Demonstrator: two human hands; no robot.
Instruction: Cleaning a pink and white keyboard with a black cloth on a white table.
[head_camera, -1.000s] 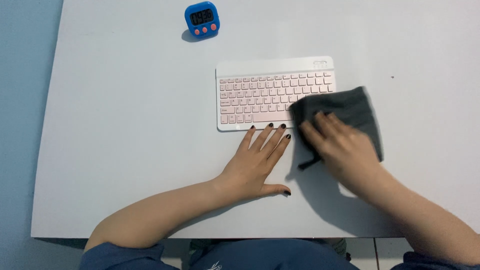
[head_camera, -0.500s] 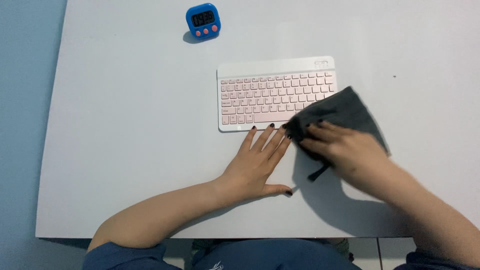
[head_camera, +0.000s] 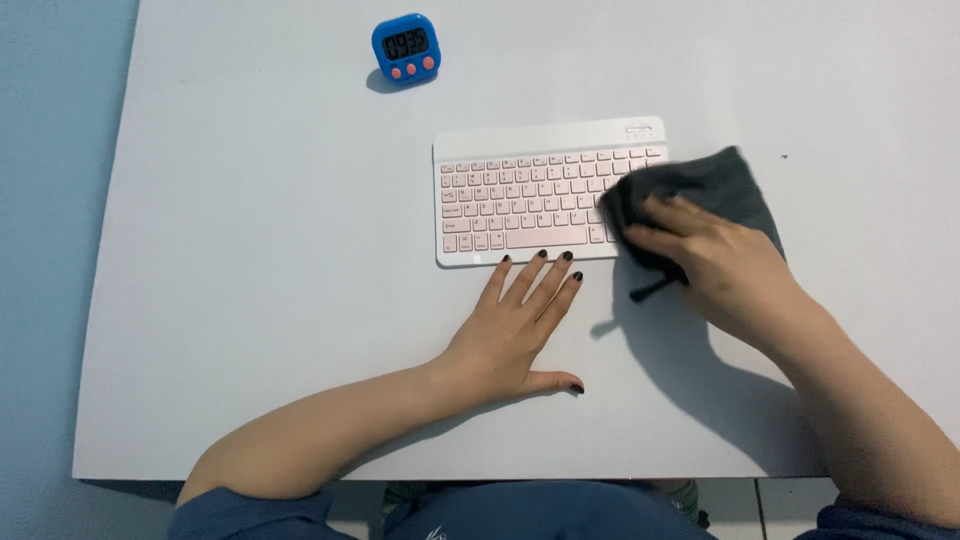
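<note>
Keyboard (head_camera: 530, 200) braced by our flat, empty left hand (head_camera: 515, 335) — right hand (head_camera: 715, 255) presses grey cloth (head_camera: 715, 185) onto keys beneath it, w/ fingers clamped.

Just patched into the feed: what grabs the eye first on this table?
The right hand pressing a dark grey cloth over the right end of the white keyboard, near the table's middle. Next, the left hand lies flat and spread just in front of the keyboard, its dark-nailed fingers at the front edge. A small blue timer stands alone at the far side of the white table.
</note>
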